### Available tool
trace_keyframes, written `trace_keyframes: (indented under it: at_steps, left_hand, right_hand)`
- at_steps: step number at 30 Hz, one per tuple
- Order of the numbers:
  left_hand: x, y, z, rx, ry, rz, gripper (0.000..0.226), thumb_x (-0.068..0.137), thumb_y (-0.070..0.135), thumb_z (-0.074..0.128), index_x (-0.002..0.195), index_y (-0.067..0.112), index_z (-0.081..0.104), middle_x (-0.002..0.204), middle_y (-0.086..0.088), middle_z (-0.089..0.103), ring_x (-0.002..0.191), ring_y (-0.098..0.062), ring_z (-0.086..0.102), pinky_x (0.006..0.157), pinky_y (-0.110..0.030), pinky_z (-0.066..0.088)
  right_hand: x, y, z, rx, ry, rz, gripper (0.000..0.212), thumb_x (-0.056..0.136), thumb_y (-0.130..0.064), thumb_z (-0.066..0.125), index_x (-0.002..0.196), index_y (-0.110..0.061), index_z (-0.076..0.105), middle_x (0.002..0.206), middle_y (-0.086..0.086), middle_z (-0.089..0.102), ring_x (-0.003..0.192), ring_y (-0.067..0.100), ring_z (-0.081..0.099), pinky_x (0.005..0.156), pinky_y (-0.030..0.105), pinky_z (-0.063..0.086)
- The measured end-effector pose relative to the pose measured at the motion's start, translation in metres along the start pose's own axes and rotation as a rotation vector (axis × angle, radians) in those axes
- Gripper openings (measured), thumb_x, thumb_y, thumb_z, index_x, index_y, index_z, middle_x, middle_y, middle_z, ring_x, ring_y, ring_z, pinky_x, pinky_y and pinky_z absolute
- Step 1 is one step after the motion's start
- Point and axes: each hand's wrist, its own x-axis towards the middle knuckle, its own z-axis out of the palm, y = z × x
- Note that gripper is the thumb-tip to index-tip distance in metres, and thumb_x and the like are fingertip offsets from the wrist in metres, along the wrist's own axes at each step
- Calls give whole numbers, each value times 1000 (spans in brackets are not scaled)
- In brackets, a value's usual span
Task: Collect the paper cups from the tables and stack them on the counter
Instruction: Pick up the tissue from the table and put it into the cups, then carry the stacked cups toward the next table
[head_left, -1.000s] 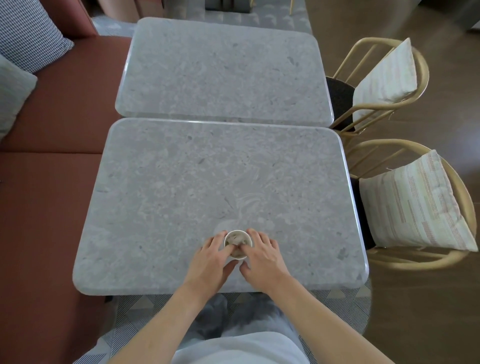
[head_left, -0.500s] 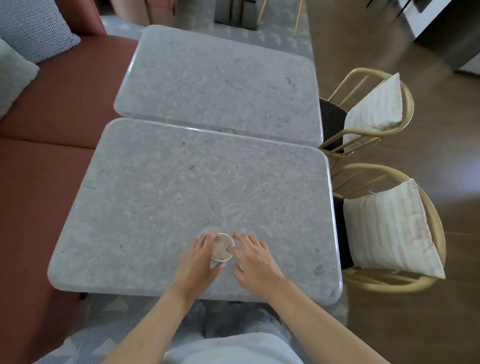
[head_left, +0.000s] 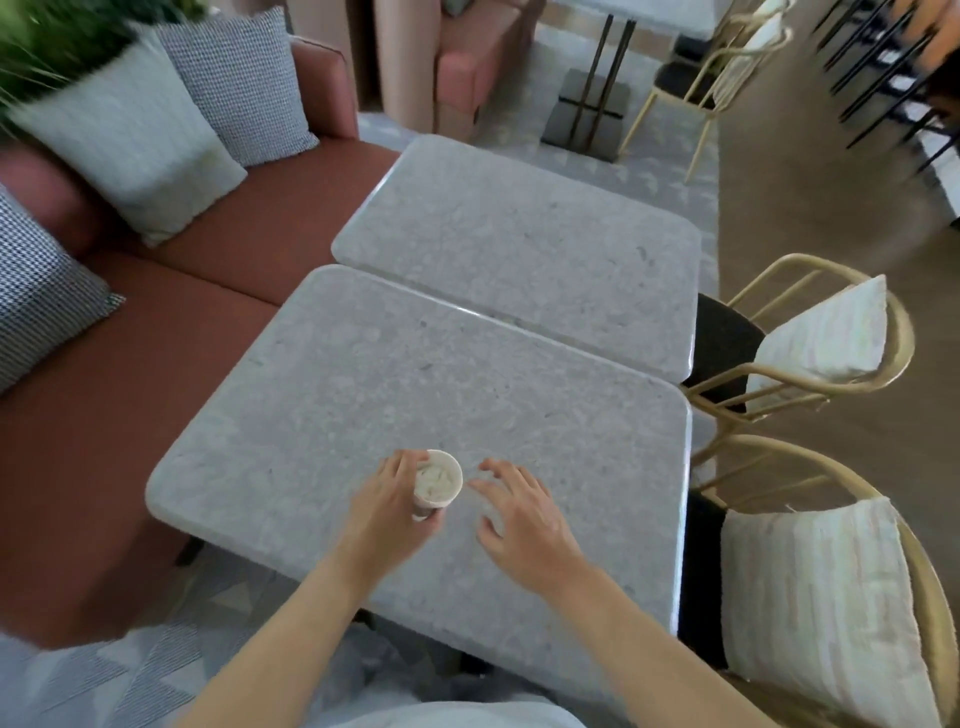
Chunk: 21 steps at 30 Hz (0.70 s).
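A white paper cup (head_left: 437, 481) stands near the front of the closer grey stone table (head_left: 363, 395), seen from above, with what looks like another cup nested beneath it. My left hand (head_left: 387, 512) wraps around its left side and grips it. My right hand (head_left: 524, 514) hovers just to the right of the cup, fingers spread, touching nothing.
A second grey table (head_left: 519, 239) butts against the far edge. A rust-red bench (head_left: 104, 374) with cushions runs along the left. Two gold-framed chairs (head_left: 810, 338) with striped cushions stand on the right. More tables and chairs lie farther back.
My right hand has let go of the cup and drawn away to the right; my left hand keeps hold. The view has swung up, showing more of the room.
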Motion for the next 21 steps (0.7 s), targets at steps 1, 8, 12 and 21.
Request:
trace_keyframes:
  at_steps: [1,8,12,21]
  left_hand:
    - [2,5,-7,21,31,-4,64,74,26,92,128,10,61,116,-3,68,100,-29,71,69,-37,57]
    - [-9,50,-60,-59,191,-111,82,73,53,90,140,39,44,126,18,61,106,-11,64,75,-33,54]
    - [-16,79,-95,-147,254,-163,88,67,65,80,145,42,44,132,23,61,113,-4,63,91,-33,57]
    - [-25,113,-158,-152,373,-120,78,77,41,83,148,26,55,140,12,61,129,-8,57,103,-42,58]
  right_hand:
    - [3,1,-5,24,13,-13,50,88,-24,59,137,-20,62,150,1,50,134,25,53,109,41,45]
    - [29,-8,-31,183,55,-151,62,87,-34,76,144,-16,60,149,0,53,138,21,51,114,34,40]
    - [34,-25,-44,301,92,-215,63,84,-37,84,137,-12,64,138,1,61,130,21,57,111,35,45]
    - [36,-62,-77,401,139,-273,67,82,-49,85,139,-21,62,133,-10,62,117,10,61,101,29,52]
